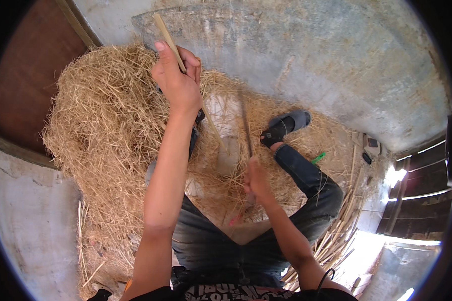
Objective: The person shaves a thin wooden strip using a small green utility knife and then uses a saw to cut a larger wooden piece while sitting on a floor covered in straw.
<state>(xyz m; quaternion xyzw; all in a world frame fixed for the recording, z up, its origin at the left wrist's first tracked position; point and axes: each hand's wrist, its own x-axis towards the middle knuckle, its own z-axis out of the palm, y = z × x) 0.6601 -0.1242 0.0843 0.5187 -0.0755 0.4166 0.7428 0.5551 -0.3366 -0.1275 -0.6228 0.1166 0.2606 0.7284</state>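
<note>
My left hand (178, 75) is raised ahead of me, its fingers wrapped round a pale bamboo strip (166, 34). One end sticks up past the thumb. The other slants down toward a grey block (228, 156) on the ground between my feet. Lower and to the right, my right hand (257, 181) grips a long knife by its handle. Its thin dark blade (246, 123) points away from me and is smeared by motion. A gap separates the blade from the strip.
A big heap of straw (110, 95) rises on the left against the wall. Loose straw covers the floor around my grey slippers (299, 119). Long thin sticks (344, 226) lie at right, near a green object (318, 158). A plastered wall (326, 55) stands ahead.
</note>
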